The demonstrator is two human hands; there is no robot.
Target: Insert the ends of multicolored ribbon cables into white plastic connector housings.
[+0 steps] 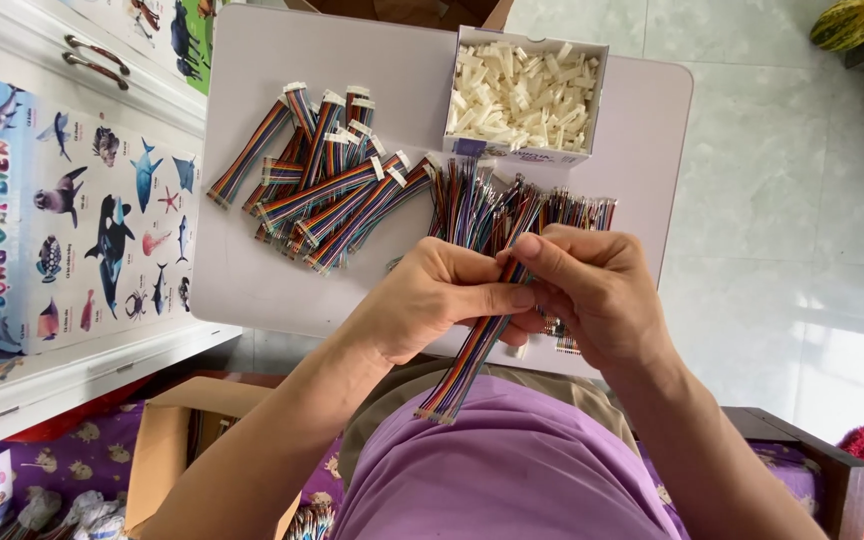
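Both hands up over the near edge of the white table [252, 290]. Left hand [432, 300] and right hand [592, 290] are both pinched on one rainbow ribbon cable [467, 355]; its loose end hangs down toward the purple shirt [512, 470]. White cardboard box [524, 95] at the far side of the table, open, full of small white plastic connectors [522, 90]. Left of it, a pile of finished cables [322, 175] with white ends. Loose bare cables [512, 205] heaped just in front of the box. Brown carton [167, 440] on the floor lower left, contents hard to tell.
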